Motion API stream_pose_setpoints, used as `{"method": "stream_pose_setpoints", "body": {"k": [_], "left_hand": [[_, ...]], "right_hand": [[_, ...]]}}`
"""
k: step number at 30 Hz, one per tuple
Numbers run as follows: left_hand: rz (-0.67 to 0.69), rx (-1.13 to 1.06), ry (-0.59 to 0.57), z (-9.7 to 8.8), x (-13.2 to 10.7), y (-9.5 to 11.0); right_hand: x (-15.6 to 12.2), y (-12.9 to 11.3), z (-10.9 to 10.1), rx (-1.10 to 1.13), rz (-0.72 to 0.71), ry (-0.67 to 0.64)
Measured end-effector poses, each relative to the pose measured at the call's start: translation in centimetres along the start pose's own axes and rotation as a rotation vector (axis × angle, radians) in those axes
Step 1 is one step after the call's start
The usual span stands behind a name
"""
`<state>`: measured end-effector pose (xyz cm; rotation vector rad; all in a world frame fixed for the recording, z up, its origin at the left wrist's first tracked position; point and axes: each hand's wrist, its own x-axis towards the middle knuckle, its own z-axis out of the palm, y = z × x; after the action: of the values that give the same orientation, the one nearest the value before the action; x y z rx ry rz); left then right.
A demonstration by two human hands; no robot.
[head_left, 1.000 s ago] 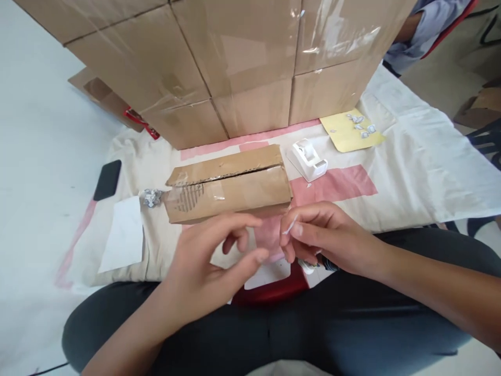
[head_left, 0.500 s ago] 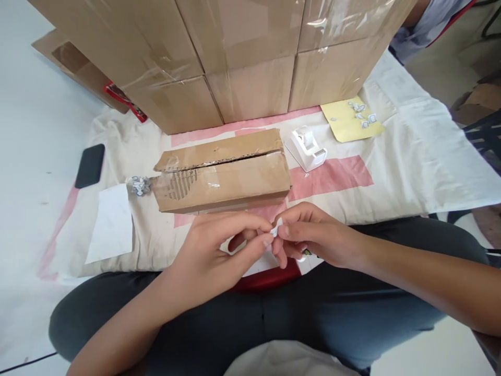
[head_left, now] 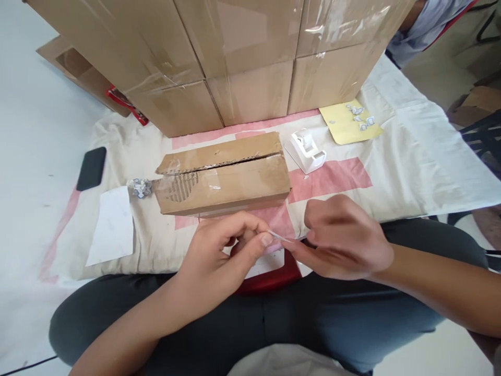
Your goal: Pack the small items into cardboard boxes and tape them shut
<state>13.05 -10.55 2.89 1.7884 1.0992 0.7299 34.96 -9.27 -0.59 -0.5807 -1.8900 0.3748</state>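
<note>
My left hand [head_left: 229, 248] is closed in a pinch, with a thin piece of white paper [head_left: 278, 236] between thumb and forefinger. The strip sticks out to the right. My right hand [head_left: 340, 240] is beside its far end, one digit stretched towards it and the other fingers curled. Motion smears the right fingers, so whether they hold anything cannot be made out. Just beyond both hands lies a long cardboard box [head_left: 235, 183] with a split along its top. A white tape dispenser [head_left: 308, 151] stands to the right of the box.
Stacked, taped cartons [head_left: 250, 89] wall off the back. Yellow paper [head_left: 336, 128] at the right carries several small folded papers [head_left: 357, 110]. On the left are a crumpled ball [head_left: 141, 188], a white sheet [head_left: 111, 224] and a black phone [head_left: 92, 168]. Another person's sleeve [head_left: 418, 31] shows top right.
My right hand has drawn away to the right and turned over, its fingers now blurred. The left hand keeps its pinch on the paper, which now shows as a thin strip.
</note>
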Motion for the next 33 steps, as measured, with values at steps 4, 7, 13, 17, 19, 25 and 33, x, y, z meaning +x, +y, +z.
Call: {"method": "stream_pose_setpoints", "body": {"k": [4, 7, 13, 17, 19, 25, 33], "left_hand": [[-0.024, 0.017, 0.011, 0.3, 0.1, -0.3], [-0.037, 0.023, 0.099, 0.2, 0.2, -0.4], [-0.029, -0.009, 0.028, 0.0, 0.3, -0.4], [-0.052, -0.027, 0.026, 0.0, 0.5, -0.4], [-0.043, -0.022, 0.03, 0.2, 0.4, -0.5], [0.024, 0.046, 0.025, 0.4, 0.1, -0.4], [0.055, 0.19, 0.084, 0.5, -0.1, -0.7]], "right_hand": [[0.3, 0.2, -0.7, -0.103, -0.222, -0.074], [0.4, 0.2, -0.9, -0.209, -0.311, -0.148], [0.3, 0.4, -0.4, -0.326, -0.24, -0.126], [0.0, 0.6, 0.1, -0.339, -0.22, -0.119], [-0.1, 0.6, 0.3, -0.33, -0.183, -0.098], [-0.1, 0.5, 0.6, -0.283, -0.154, -0.077], [0.4, 0.4, 0.6, -0.264, -0.151, -0.086]]}}
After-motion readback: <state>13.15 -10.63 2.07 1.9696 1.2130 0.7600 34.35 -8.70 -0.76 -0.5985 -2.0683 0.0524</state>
